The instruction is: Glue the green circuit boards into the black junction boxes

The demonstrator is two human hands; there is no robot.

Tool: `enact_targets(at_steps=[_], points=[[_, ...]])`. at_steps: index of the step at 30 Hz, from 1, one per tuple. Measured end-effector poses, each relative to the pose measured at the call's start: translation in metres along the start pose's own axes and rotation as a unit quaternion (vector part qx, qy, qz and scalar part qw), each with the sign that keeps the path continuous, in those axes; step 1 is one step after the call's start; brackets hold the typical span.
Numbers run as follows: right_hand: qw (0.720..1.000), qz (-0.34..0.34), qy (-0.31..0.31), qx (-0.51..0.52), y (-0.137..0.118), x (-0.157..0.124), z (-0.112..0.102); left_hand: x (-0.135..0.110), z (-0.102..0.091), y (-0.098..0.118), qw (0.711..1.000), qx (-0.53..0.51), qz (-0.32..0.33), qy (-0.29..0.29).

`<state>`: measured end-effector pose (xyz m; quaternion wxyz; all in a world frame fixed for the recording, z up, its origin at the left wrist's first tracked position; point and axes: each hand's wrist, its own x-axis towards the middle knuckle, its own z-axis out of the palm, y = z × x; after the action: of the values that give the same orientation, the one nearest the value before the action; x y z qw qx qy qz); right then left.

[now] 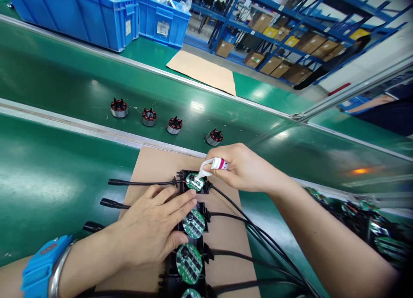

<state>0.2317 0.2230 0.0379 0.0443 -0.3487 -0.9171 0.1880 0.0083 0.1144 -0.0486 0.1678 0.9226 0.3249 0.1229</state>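
My right hand [245, 166] is closed on a small white and pink glue tube [214, 164], its nozzle touching the farthest round green circuit board [194, 181]. That board sits in a black housing [183, 175] at the top of a column of several such housings on a brown cardboard sheet [155, 164]. My left hand [155, 227] lies flat with fingers stretched out beside the column, fingertips against the housings next to the second green board [193, 223]. A third green board [189, 263] lies nearer me. Black cables [258, 235] run from the housings to both sides.
Several small wound motor cores [148, 116] stand in a row on the green conveyor belt [64, 82] beyond the cardboard. Blue bins [97, 13] and a second cardboard sheet [203, 69] lie farther back. A pile of green boards [371, 229] sits at right. Another person's arm [371, 103] shows at far right.
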Motion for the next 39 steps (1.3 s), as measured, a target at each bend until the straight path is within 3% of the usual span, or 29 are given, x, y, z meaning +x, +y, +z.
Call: enact_targets(at_steps=[6,13,17,30,39], points=[[0.997,0.015,0.045,0.061,-0.026,-0.030,-0.006,-0.010,-0.010,0.001,0.994,-0.083,0.005,0.063],[0.990,-0.067,0.013,0.124,-0.060,-0.041,0.031,-0.015,-0.004,0.000,0.978,-0.153,-0.026,0.136],[0.989,-0.083,-0.011,0.125,-0.059,-0.035,0.038,-0.014,-0.001,-0.002,0.979,-0.147,-0.021,0.140],[0.992,-0.077,-0.045,0.084,-0.061,-0.057,0.025,-0.013,-0.001,-0.005,0.982,-0.137,-0.015,0.128],[0.993,-0.056,-0.025,0.100,-0.050,-0.060,0.023,-0.014,-0.003,-0.005,0.984,-0.132,-0.013,0.119]])
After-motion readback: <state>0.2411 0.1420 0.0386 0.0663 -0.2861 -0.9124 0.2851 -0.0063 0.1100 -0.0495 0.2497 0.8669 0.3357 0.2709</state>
